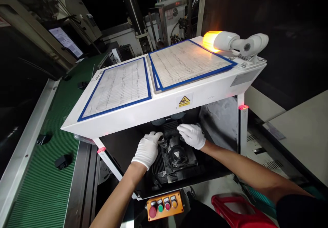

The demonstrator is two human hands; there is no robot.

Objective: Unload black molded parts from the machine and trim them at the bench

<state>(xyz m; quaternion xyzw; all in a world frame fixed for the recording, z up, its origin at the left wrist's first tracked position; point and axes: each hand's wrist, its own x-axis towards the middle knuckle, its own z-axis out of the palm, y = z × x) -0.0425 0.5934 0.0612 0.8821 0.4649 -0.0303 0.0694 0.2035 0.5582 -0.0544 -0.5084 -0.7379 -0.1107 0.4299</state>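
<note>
My left hand (148,148), in a white glove, reaches into the opening of a white machine (123,122). Its fingers are curled together at the left of a dark metal fixture (178,154), beside a small shiny part (164,142). Opposite it, at the upper right of the fixture, is my right hand (192,136), also gloved in white. The fingers there are pressed together and bent over a dark part that is mostly hidden. What either hand grips, I cannot make out. A round black piece with a pale triangle (177,154) lies between and below the hands.
An orange button box (165,205) hangs below the opening. White posts with red lights (243,107) flank it. Blue-framed sheets (118,88) and a lit amber lamp (212,41) are on top. At left, a green conveyor (46,173) carries black blocks (63,162). A red seat-like object (238,211) stands lower right.
</note>
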